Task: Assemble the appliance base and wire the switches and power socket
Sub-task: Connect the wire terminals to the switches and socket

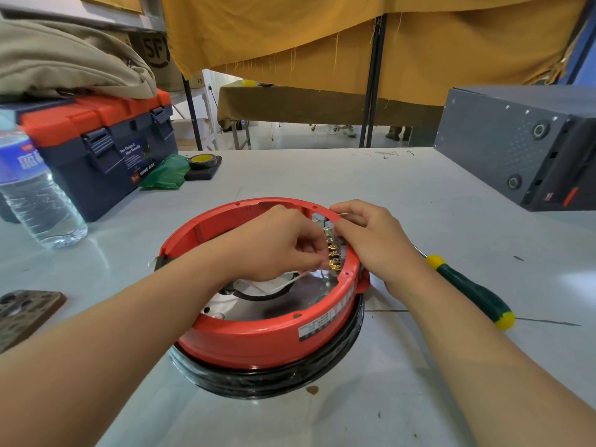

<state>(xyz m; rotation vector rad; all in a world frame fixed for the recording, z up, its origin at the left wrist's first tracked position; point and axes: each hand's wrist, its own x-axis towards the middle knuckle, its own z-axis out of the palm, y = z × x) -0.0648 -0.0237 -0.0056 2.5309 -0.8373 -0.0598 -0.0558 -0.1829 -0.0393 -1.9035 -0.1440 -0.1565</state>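
A round red appliance base with a black lower ring lies open side up in the middle of the table. Brass and silver switch terminals line the inside of its right wall. My left hand reaches inside the base and pinches a white wire near the brass terminals. My right hand grips the rim at the right, its fingertips pressing on the terminal block. A shiny metal plate shows at the bottom of the base.
A green and yellow screwdriver lies right of the base. A water bottle and a blue and orange toolbox stand at the left, with tape behind. A grey metal box sits at the far right. A phone lies at the left edge.
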